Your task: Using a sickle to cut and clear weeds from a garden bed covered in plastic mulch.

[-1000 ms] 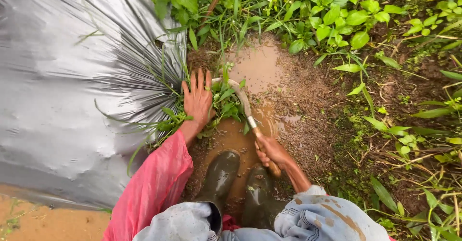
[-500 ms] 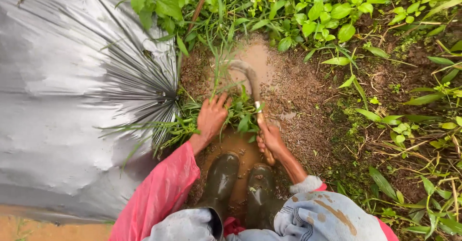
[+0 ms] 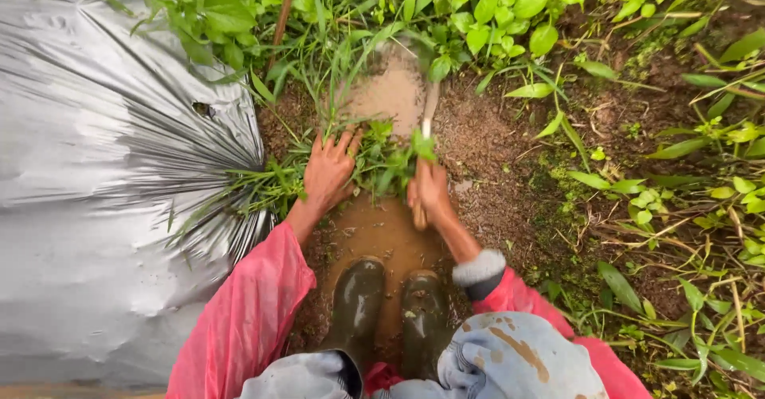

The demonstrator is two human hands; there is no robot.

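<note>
Muddy ground | my left hand (image 3: 327, 172) spread, pressing weeds (image 3: 382, 160) just beside it | my right hand (image 3: 430, 190) fisted around sickle (image 3: 426, 120), blade reaching ahead | boots (image 3: 390, 303) behind hands

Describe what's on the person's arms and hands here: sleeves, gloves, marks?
No gloves: both the left hand and right hand are bare and smeared with mud. Each arm wears a loose pink waterproof sleeve. On the right arm a grey knitted cuff shows at the sleeve's end. The left sleeve ends short of the wrist, with no cuff visible.
</note>
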